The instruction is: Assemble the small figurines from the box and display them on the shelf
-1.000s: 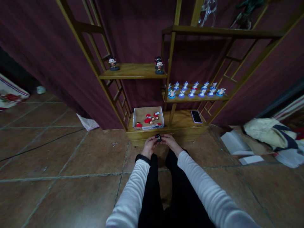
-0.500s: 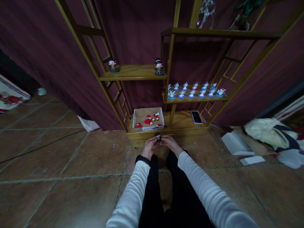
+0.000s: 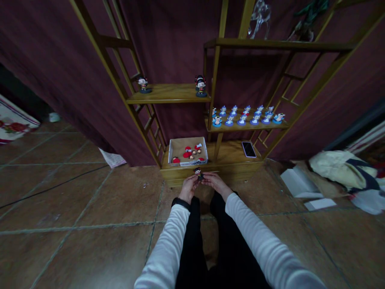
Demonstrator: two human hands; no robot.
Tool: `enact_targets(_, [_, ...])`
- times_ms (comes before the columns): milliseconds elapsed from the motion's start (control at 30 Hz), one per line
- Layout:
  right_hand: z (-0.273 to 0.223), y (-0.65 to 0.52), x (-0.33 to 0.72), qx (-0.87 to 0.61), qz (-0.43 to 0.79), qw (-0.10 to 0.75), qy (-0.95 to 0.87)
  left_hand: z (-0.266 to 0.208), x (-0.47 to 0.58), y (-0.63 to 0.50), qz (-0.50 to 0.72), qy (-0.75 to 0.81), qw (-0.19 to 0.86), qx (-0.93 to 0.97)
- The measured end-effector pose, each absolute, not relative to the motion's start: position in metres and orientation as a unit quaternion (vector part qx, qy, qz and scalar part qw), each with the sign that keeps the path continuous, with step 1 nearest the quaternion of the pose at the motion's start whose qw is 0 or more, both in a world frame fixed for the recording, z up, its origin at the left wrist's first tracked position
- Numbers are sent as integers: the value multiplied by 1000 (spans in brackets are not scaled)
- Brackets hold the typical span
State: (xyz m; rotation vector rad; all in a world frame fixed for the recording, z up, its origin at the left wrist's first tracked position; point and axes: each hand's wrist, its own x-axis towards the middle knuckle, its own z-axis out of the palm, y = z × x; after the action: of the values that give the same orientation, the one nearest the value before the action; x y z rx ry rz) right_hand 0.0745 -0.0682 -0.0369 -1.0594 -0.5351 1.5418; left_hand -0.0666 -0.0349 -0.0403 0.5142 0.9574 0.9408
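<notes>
Between my hands, in front of the cabinet's low drawer front, is a small black-haired figurine (image 3: 198, 173) with dark clothes and a dark base. The fingers of my left hand (image 3: 189, 187) grip it from the left, and my right hand (image 3: 214, 180) pinches its base from the right. Just beyond my hands an open cardboard box (image 3: 178, 146) rests on the cabinet's bottom board, with several red pieces and small figurine heads inside. Two similar dark figurines stand on the shelf above: one at its left end (image 3: 143, 85), the other at its right end (image 3: 200, 86).
Several blue-and-white figurines (image 3: 242, 119) stand in two rows on the right shelf (image 3: 252, 127). A phone (image 3: 248, 149) lies on the bottom board. Higher up is a clear glass ornament (image 3: 260, 19). White box pieces (image 3: 300, 182) and a pale bag (image 3: 343, 170) lie on the floor at right.
The figurine in my hands has tilted, its head leaning a little to the left. Both hands stay in nearly the same place, and the view has shifted slightly.
</notes>
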Motion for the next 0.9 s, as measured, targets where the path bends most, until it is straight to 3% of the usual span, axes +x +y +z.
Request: enact_targets(900, [-36, -67, 74, -481, 643, 539, -254, -38, -66, -32, 413, 453, 759, 220])
